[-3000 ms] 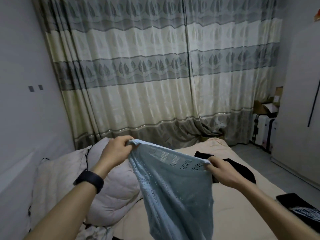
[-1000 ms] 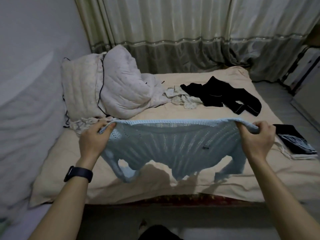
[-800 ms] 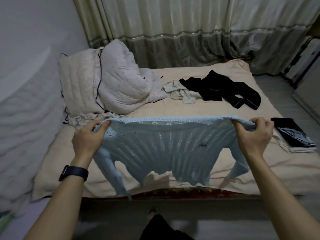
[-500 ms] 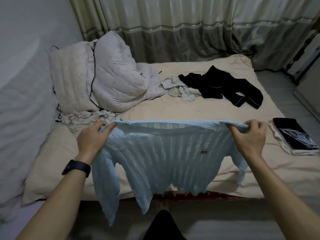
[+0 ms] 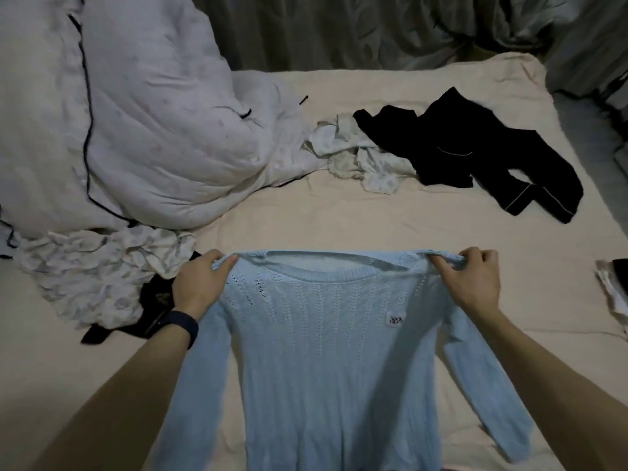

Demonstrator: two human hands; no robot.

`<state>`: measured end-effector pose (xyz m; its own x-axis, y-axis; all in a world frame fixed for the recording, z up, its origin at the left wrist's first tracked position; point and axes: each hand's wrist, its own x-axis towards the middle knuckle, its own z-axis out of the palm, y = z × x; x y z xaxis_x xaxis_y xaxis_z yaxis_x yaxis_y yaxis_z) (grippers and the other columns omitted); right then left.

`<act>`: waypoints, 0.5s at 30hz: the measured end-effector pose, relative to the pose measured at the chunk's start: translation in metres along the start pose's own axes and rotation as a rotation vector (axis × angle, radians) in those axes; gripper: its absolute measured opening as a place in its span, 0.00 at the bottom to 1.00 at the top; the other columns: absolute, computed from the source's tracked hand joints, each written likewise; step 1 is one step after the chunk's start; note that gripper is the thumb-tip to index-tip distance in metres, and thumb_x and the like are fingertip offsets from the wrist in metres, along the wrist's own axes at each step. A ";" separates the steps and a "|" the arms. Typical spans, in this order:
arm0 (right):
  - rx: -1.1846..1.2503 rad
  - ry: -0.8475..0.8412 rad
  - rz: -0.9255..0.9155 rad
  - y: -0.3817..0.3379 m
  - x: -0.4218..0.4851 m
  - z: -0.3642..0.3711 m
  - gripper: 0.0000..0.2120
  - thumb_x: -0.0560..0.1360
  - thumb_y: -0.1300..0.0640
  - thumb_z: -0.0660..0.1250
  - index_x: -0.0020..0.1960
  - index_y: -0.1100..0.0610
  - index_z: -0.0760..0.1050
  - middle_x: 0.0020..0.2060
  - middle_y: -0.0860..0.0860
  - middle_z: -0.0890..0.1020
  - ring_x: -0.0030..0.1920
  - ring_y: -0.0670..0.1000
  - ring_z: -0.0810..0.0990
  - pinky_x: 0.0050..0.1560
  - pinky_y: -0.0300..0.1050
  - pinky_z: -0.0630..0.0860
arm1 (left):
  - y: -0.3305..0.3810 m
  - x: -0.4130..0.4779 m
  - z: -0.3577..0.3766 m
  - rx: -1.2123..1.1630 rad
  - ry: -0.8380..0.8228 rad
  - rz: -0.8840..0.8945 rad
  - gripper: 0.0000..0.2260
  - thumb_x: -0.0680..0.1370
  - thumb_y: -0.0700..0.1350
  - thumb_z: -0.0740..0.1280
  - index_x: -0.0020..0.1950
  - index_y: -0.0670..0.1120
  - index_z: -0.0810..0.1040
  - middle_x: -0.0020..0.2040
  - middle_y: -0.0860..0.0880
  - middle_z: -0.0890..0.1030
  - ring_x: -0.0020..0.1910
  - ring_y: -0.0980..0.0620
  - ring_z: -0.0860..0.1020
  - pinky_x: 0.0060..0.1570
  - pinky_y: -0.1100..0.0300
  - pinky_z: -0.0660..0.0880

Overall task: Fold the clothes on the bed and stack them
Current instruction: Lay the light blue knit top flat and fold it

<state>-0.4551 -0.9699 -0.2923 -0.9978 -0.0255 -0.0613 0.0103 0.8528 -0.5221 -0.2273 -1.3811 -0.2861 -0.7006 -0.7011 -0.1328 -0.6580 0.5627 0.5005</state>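
Observation:
A light blue knit sweater [image 5: 326, 355] lies spread front-up on the beige bed sheet [image 5: 390, 226], collar away from me, sleeves running down both sides. My left hand [image 5: 200, 283] grips its left shoulder and my right hand [image 5: 472, 283] grips its right shoulder. A small white label shows on the chest. Farther back lie a black garment [image 5: 475, 151] and a crumpled white patterned garment [image 5: 360, 154]. Another crumpled white garment [image 5: 98, 270] lies at the left with a dark piece [image 5: 153, 311] partly under my left wrist.
A bulky white quilt [image 5: 129, 124] fills the back left of the bed. Grey curtains [image 5: 373, 25] hang behind the bed. A folded stack [image 5: 615, 290] shows at the right edge of the frame.
The sweater went from hanging in the air over the bed's near edge to lying flat on the sheet. Both hands moved forward and down, still gripping its shoulders.

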 end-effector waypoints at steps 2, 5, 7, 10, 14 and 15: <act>-0.032 -0.046 0.047 0.000 0.039 0.041 0.30 0.74 0.36 0.70 0.60 0.62 0.75 0.57 0.58 0.71 0.61 0.62 0.74 0.63 0.54 0.72 | 0.002 0.048 0.039 -0.058 -0.001 -0.032 0.18 0.80 0.60 0.65 0.43 0.46 0.78 0.40 0.45 0.81 0.42 0.43 0.79 0.39 0.54 0.71; -0.053 -0.084 0.108 0.009 0.085 0.102 0.31 0.76 0.38 0.70 0.63 0.63 0.74 0.62 0.61 0.70 0.63 0.64 0.72 0.66 0.57 0.71 | -0.003 0.102 0.100 -0.087 0.017 -0.078 0.18 0.81 0.59 0.65 0.44 0.45 0.78 0.42 0.44 0.82 0.45 0.42 0.79 0.41 0.53 0.74; -0.056 -0.115 0.163 0.023 0.110 0.144 0.30 0.77 0.40 0.69 0.65 0.63 0.73 0.64 0.63 0.69 0.64 0.66 0.72 0.66 0.58 0.71 | -0.012 0.129 0.148 -0.066 -0.017 -0.071 0.17 0.81 0.58 0.65 0.49 0.44 0.79 0.47 0.42 0.82 0.48 0.41 0.79 0.46 0.50 0.77; -0.057 -0.248 0.266 0.047 0.122 0.198 0.29 0.79 0.43 0.67 0.72 0.61 0.68 0.70 0.62 0.66 0.67 0.67 0.71 0.67 0.61 0.72 | -0.032 0.143 0.209 0.103 -0.053 0.016 0.17 0.81 0.54 0.66 0.59 0.41 0.78 0.53 0.36 0.79 0.54 0.35 0.78 0.53 0.42 0.76; -0.117 -0.210 0.065 0.074 0.086 0.245 0.31 0.83 0.46 0.62 0.81 0.57 0.58 0.81 0.59 0.55 0.79 0.64 0.57 0.76 0.62 0.60 | -0.051 0.114 0.266 0.370 0.106 0.217 0.21 0.81 0.52 0.64 0.72 0.44 0.71 0.71 0.39 0.71 0.67 0.36 0.71 0.63 0.41 0.66; -0.159 -0.152 -0.032 0.077 0.071 0.251 0.31 0.83 0.45 0.60 0.81 0.57 0.58 0.81 0.59 0.54 0.80 0.63 0.53 0.78 0.63 0.56 | -0.052 0.100 0.277 0.353 0.141 0.296 0.21 0.82 0.52 0.62 0.73 0.46 0.71 0.73 0.41 0.70 0.69 0.38 0.70 0.65 0.41 0.64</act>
<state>-0.5087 -1.0375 -0.5503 -0.9760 -0.1215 -0.1810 -0.0433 0.9217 -0.3855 -0.3398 -1.3591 -0.5625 -0.8438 -0.5270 0.1011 -0.5064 0.8444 0.1747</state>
